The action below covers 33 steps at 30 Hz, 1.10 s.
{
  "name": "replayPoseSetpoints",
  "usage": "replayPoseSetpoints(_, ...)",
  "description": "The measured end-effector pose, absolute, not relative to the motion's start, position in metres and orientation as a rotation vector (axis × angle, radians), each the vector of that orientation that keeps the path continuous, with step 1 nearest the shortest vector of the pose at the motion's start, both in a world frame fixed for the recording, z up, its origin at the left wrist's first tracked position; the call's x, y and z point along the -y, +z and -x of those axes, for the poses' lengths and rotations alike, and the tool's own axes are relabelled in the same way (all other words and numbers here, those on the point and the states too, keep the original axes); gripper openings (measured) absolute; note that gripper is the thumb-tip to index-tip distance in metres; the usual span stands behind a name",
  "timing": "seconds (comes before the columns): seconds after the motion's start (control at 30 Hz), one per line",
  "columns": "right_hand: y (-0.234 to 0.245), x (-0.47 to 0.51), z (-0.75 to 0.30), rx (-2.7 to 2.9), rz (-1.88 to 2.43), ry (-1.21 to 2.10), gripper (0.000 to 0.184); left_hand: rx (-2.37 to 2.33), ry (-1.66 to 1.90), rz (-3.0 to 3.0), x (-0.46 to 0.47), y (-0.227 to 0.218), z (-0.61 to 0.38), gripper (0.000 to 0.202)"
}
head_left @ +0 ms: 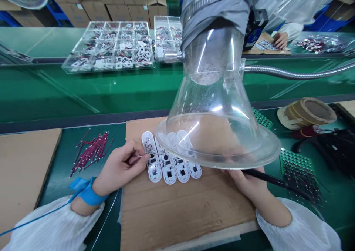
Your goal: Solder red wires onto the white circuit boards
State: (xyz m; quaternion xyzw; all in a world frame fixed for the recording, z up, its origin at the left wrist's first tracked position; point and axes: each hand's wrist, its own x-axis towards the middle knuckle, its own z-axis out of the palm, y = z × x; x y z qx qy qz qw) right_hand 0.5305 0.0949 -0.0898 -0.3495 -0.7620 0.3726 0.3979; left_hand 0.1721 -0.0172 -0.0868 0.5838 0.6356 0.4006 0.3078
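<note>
My left hand, with a blue wrist strap, pinches a thin solder wire at the left end of a row of white oval plastic housings. Several of these lie side by side on cardboard, with small circuit boards inside and thin wires in the leftmost. My right hand is closed around a soldering iron, whose black handle and cable run off to the right. A clear fume hood hangs over the housings and hides the iron's tip and part of my right fingers.
Dark red wires lie left of the cardboard. Green circuit boards and a tape roll are at the right. Compartment trays of small parts stand on the ledge behind. Another person's hand works at the far right.
</note>
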Motion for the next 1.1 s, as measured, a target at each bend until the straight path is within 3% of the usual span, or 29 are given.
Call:
replayPoseSetpoints(0.33,-0.079,-0.098,-0.525,2.026,0.88,0.85,0.028,-1.66,1.075,-1.601,0.016,-0.087,-0.174,0.02)
replayPoseSetpoints(0.57,-0.059,-0.102,-0.523,2.135,0.983,0.844,0.028,-1.699,1.308,-1.608,0.017,-0.086,-0.174,0.014)
replayPoseSetpoints(0.8,-0.061,-0.098,-0.514,1.879,0.904,0.896,0.034,-1.689,1.29,-1.6,0.016,-0.086,-0.174,0.013)
replayPoseSetpoints(1.1,-0.076,-0.101,-0.517,1.989,0.913,0.899,0.036,-1.693,1.257,-1.625,0.017,-0.091,-0.173,0.011)
